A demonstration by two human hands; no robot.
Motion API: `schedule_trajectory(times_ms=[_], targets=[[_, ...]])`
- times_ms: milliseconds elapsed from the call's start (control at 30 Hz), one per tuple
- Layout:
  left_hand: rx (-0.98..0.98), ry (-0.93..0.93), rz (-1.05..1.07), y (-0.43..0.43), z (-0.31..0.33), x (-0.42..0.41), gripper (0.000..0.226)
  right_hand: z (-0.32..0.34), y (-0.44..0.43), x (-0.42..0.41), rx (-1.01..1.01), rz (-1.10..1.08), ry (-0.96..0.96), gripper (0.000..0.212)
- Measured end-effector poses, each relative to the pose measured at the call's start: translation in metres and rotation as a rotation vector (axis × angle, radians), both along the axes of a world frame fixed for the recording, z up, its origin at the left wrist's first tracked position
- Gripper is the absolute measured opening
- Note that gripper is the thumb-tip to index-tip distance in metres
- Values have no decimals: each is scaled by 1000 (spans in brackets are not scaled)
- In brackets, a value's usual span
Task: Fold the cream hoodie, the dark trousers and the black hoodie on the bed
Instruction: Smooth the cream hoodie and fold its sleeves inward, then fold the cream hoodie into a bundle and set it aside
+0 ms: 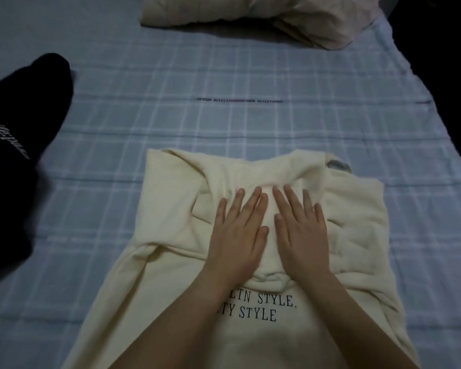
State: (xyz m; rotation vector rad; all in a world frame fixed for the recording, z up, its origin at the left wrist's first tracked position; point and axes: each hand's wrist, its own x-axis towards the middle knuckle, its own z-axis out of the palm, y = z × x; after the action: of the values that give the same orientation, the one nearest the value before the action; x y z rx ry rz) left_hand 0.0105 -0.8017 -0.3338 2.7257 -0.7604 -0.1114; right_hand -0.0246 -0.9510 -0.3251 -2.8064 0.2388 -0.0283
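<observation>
The cream hoodie [171,230] lies spread on the bed in front of me, its sleeves and hood folded in over the middle, dark lettering showing near the bottom. My left hand [237,233] and my right hand [301,230] lie side by side, flat with straight fingers, pressing on the folded-in hood. A dark garment with pale script lettering [16,145] lies at the left edge, partly out of frame; I cannot tell whether it is the trousers or the black hoodie.
The bed [250,121] carries a light blue checked sheet. A pale pillow [264,17] lies at the far end. Beyond the bed's right edge it is dark [453,75].
</observation>
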Motion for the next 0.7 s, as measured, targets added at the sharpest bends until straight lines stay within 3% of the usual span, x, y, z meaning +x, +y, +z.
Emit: schedule_trajectory(times_ms=[267,500,700], targets=[[5,43,-4,-1,9,0,62,5,6,1,-23,-49,47,62],[-45,-10,-3,18,-16,-23,60,-20,26,-26,-31,-122,-87,57],[9,46,25,14,1,-22,59,-9,25,-24,-6,-115,-15,56]])
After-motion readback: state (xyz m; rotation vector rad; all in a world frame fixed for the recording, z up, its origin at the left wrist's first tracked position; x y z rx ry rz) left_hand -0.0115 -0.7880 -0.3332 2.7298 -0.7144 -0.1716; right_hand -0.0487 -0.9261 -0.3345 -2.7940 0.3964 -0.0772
